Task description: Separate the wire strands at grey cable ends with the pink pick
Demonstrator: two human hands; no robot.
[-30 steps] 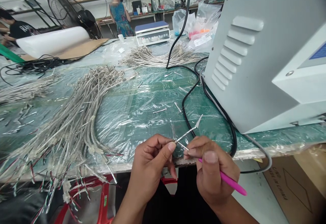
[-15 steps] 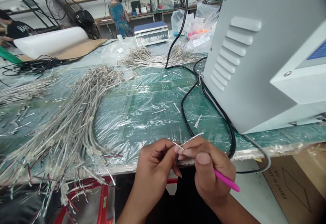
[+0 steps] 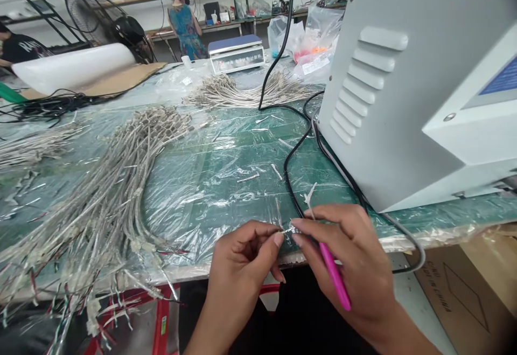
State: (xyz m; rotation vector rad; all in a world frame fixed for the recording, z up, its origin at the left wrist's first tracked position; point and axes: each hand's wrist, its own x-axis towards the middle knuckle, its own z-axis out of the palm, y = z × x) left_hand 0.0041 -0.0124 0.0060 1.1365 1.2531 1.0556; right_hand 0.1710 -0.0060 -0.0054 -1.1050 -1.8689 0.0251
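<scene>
My left hand [image 3: 242,263] is closed, thumb and forefinger pinching the end of a thin pale wire [image 3: 285,231] above the table's front edge. Across from it, my right hand [image 3: 351,252] holds a pink-handled tool [image 3: 336,279] slanting between its fingers. A thin shaft in line with the handle shows beyond the fingers. The right thumb and fingertips are around a shiny silver bit at the wire's tip; whether they touch it I cannot tell. The rest of the wire is hidden by the left hand. A silver foil scrap [image 3: 310,191] lies just beyond the right fingers.
A bundle of braided cables [image 3: 117,177] with stripped ends lies left; another bundle [image 3: 250,94] lies behind. A grey machine [image 3: 375,102] stands right, a black cord [image 3: 287,166] beside it. A scale [image 3: 236,56] stands further back. Two people are in the background.
My right fingers have opened out and drawn slightly right of the left fingertips. The pink handle has swung to a steeper slant. My left hand keeps its pinch.
</scene>
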